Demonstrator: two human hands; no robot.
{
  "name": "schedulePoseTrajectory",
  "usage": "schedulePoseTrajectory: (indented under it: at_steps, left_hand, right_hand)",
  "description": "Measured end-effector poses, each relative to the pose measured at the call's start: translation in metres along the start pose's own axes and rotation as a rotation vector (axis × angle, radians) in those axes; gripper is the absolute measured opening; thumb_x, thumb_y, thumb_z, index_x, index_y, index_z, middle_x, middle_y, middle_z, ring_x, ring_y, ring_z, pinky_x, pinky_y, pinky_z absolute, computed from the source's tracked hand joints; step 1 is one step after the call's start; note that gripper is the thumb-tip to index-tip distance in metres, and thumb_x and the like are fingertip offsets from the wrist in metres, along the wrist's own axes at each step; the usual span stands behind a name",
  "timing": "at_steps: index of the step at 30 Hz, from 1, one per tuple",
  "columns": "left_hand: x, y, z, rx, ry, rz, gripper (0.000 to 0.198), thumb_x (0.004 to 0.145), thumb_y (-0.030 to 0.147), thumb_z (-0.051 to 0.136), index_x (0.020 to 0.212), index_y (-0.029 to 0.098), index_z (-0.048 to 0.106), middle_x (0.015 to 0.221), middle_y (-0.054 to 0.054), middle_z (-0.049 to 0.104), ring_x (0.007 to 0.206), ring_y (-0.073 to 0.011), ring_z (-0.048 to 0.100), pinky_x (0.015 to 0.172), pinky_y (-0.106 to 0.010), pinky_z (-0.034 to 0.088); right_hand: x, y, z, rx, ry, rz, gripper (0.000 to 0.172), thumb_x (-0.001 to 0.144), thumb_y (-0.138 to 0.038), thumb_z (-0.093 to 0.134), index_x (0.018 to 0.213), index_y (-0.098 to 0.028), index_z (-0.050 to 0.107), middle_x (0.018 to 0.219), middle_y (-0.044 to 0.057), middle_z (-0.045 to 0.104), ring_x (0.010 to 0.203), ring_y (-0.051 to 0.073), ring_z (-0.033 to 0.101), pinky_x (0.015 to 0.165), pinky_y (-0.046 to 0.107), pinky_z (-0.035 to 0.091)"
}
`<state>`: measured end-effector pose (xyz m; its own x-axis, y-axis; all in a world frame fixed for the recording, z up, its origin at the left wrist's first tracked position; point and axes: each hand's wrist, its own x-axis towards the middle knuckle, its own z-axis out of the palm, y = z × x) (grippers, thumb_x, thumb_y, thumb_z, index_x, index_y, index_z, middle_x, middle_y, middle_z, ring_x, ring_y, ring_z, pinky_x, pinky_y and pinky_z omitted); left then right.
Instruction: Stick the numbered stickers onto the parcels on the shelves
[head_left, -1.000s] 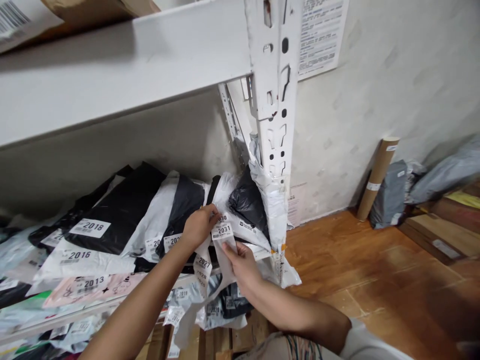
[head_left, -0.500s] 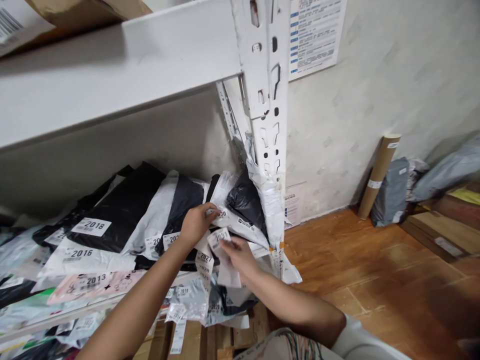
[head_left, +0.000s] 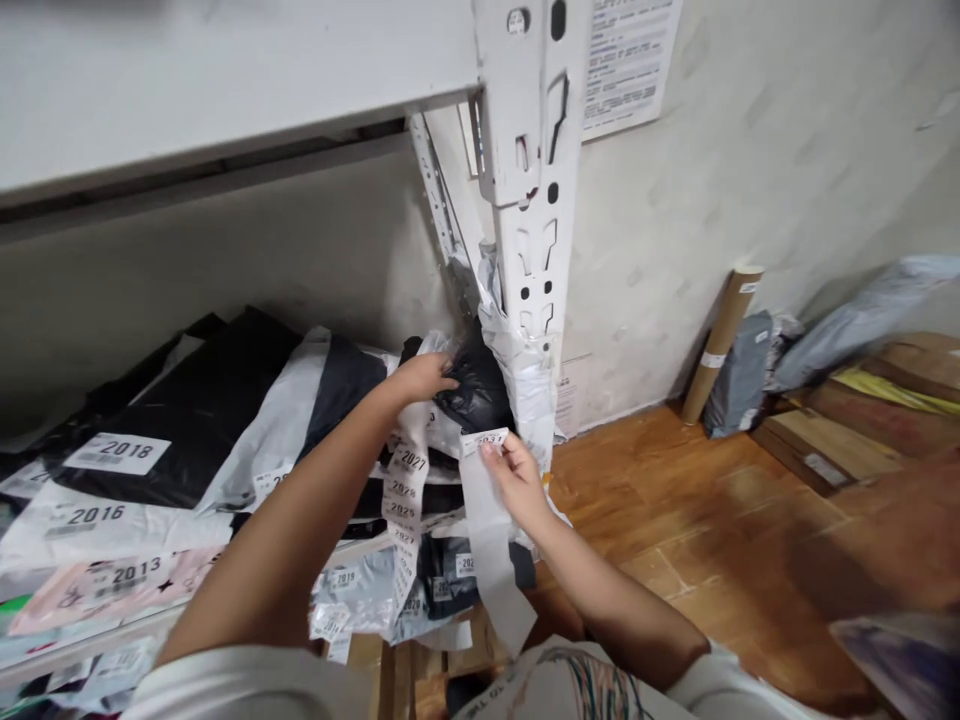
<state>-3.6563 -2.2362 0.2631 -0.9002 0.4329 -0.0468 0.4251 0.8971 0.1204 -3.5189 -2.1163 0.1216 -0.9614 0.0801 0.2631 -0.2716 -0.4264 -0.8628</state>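
My left hand reaches onto the shelf, its fingers closed at the edge of a shiny black plastic parcel beside the rack post. Pinched in my right hand is the top of a paper label strip whose upper label reads 2031. The strip's tail hangs down over the shelf edge. Below my left hand dangles another label strip, printed 2027, 2028 and further numbers; its top end is hidden. A white parcel lies partly covered under the black one.
Numbered parcels fill the shelf leftward, among them a black bag labelled 2018. The white rack post stands just right of my hands, under a shelf beam. A cardboard tube and boxes are against the wall.
My left hand has moved from the white parcel's 2030 label up to the black parcel. My right hand has shifted right with the 2031 strip, which now hangs longer. The view has tilted.
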Motion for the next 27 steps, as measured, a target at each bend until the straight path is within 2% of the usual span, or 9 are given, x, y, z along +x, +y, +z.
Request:
schedulePoseTrajectory:
  at_steps: [2,5,8,10,12,16,20,27]
  left_hand:
    - [-0.019,-0.015,0.012,-0.017,0.009,0.033,0.007,0.078,0.024,0.057,0.077,0.020,0.052,0.068,0.001,0.056,0.066,-0.0156,0.052,0.061,-0.024,0.036]
    - [-0.072,-0.036,0.031,-0.073,0.063,0.058,0.006,0.082,0.021,0.049,0.077,0.022,0.045,0.066,0.004,0.051,0.061,-0.0134,0.049,0.060,-0.023,0.033]
    - [-0.118,-0.047,0.050,-0.111,0.110,-0.073,0.005,0.083,0.021,0.046,0.081,0.024,0.042,0.063,0.005,0.048,0.054,-0.0129,0.048,0.057,-0.024,0.030]
    - [-0.134,-0.050,0.061,-0.121,0.127,-0.150,0.005,0.084,0.023,0.044,0.082,0.024,0.040,0.062,0.005,0.048,0.054,-0.0139,0.050,0.056,-0.024,0.029]
    - [-0.141,-0.052,0.069,-0.139,0.151,-0.185,0.006,0.085,0.025,0.043,0.082,0.025,0.038,0.061,0.005,0.048,0.054,-0.0149,0.052,0.056,-0.024,0.030]
    - [-0.140,-0.055,0.075,-0.170,0.158,-0.204,0.005,0.087,0.028,0.039,0.083,0.025,0.037,0.060,0.005,0.048,0.053,-0.0161,0.054,0.055,-0.023,0.032]
    - [-0.136,-0.056,0.074,-0.183,0.144,-0.229,0.004,0.087,0.029,0.037,0.084,0.026,0.037,0.062,0.004,0.053,0.052,-0.0172,0.056,0.054,-0.024,0.033]
    - [-0.132,-0.055,0.076,-0.153,0.107,-0.256,0.005,0.088,0.030,0.035,0.087,0.026,0.037,0.063,0.003,0.054,0.056,-0.0187,0.059,0.056,-0.026,0.034]
  right_hand:
    - [-0.003,0.001,-0.006,-0.104,0.022,-0.046,0.022,0.091,-0.037,0.055,0.104,-0.021,0.061,0.095,0.004,0.064,0.093,0.018,0.057,0.087,0.031,0.043]
    - [-0.010,0.002,-0.011,-0.302,0.014,-0.123,0.015,0.093,-0.032,0.051,0.100,-0.021,0.059,0.097,0.004,0.059,0.094,0.018,0.055,0.088,0.031,0.042]
    - [-0.012,0.003,-0.003,-0.427,-0.038,-0.204,0.011,0.093,-0.027,0.050,0.094,-0.020,0.058,0.099,0.005,0.051,0.094,0.018,0.052,0.087,0.031,0.040]
    - [-0.010,0.003,0.006,-0.472,-0.074,-0.228,0.009,0.092,-0.026,0.050,0.092,-0.019,0.057,0.097,0.005,0.047,0.093,0.018,0.050,0.086,0.031,0.040]
    - [-0.007,0.003,0.014,-0.500,-0.073,-0.233,0.009,0.092,-0.024,0.050,0.091,-0.019,0.056,0.096,0.005,0.045,0.093,0.018,0.049,0.086,0.032,0.040]
    - [-0.008,0.004,0.021,-0.509,-0.050,-0.226,0.007,0.092,-0.022,0.048,0.093,-0.019,0.054,0.098,0.005,0.045,0.095,0.019,0.048,0.087,0.033,0.041]
    - [-0.014,0.004,0.019,-0.502,-0.062,-0.225,0.009,0.092,-0.020,0.047,0.099,-0.020,0.052,0.098,0.006,0.044,0.095,0.019,0.048,0.087,0.034,0.041]
    - [-0.015,0.004,0.014,-0.480,-0.090,-0.186,0.006,0.091,-0.020,0.046,0.097,-0.021,0.050,0.100,0.005,0.043,0.096,0.019,0.049,0.088,0.033,0.041]
